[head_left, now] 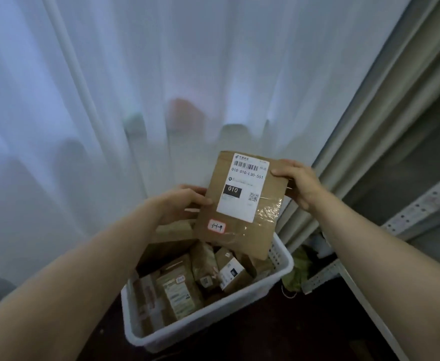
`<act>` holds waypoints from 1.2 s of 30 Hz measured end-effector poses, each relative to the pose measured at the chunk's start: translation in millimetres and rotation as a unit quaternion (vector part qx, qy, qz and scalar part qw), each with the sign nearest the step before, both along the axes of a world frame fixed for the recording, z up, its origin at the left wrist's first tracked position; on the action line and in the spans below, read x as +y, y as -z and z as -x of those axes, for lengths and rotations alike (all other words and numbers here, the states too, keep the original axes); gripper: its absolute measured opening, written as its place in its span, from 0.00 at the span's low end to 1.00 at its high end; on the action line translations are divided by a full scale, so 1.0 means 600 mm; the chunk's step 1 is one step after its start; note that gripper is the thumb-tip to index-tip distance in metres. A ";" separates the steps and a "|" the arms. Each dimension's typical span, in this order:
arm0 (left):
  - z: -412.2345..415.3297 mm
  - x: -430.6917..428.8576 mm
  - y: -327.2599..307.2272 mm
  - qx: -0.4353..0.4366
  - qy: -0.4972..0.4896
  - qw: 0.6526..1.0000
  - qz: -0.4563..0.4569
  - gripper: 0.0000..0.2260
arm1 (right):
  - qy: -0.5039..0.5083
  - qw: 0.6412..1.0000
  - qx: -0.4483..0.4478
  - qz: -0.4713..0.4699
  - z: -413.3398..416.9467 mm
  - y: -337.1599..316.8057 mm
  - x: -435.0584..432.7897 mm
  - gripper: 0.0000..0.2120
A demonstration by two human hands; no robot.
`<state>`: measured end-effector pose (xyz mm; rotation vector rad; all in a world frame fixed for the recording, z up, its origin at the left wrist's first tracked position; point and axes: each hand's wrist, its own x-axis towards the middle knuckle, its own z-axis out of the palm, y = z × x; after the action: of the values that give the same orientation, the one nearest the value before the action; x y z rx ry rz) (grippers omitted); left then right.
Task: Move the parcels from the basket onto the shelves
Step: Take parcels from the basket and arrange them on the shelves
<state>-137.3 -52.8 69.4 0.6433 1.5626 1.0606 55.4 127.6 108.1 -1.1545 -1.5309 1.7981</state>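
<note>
A flat brown cardboard parcel (239,225) with a white shipping label and a small pink sticker is held up above the basket, label toward me. My left hand (180,203) grips its left edge, thumb on the front. My right hand (298,185) grips its upper right corner. Below it stands a white plastic basket (187,325) on the dark floor, holding several more brown parcels (180,287). A grey metal shelf (419,207) with a perforated upright shows at the right edge.
A sheer white curtain (135,100) hangs right behind the basket, with blurred shapes behind it. A thicker beige curtain (370,142) hangs between it and the shelf. Some green stuff (301,272) lies on the floor under the shelf, right of the basket.
</note>
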 end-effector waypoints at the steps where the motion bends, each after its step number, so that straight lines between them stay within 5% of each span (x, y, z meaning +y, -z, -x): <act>1: -0.011 0.001 -0.011 -0.003 0.009 1.000 -0.011 0.13 | 0.012 1.000 0.008 -0.006 -0.017 -0.014 -0.008 0.19; 6: -0.081 0.015 -0.058 -0.003 0.040 0.998 -0.051 0.09 | 0.075 0.995 0.056 -0.034 -0.101 -0.057 -0.031 0.11; 14: -0.211 0.071 -0.114 -0.019 0.076 0.993 -0.093 0.09 | 0.161 0.985 0.049 -0.046 -0.269 -0.088 -0.037 0.23; 21: -0.294 0.122 -0.138 -0.032 0.097 0.989 -0.111 0.11 | 0.170 0.983 0.038 -0.060 -0.367 -0.102 -0.044 0.13; 28: -0.378 0.177 -0.165 -0.015 0.174 0.977 -0.123 0.10 | 0.227 0.971 0.036 -0.068 -0.467 -0.120 -0.044 0.17; 36: -0.503 0.245 -0.166 -0.026 0.266 0.957 -0.114 0.12 | 0.334 0.939 0.038 -0.070 -0.596 -0.130 -0.079 0.10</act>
<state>164.5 94.4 169.0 1.1125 1.1292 0.8386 412.9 80.1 185.9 -1.3106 -1.0211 1.2353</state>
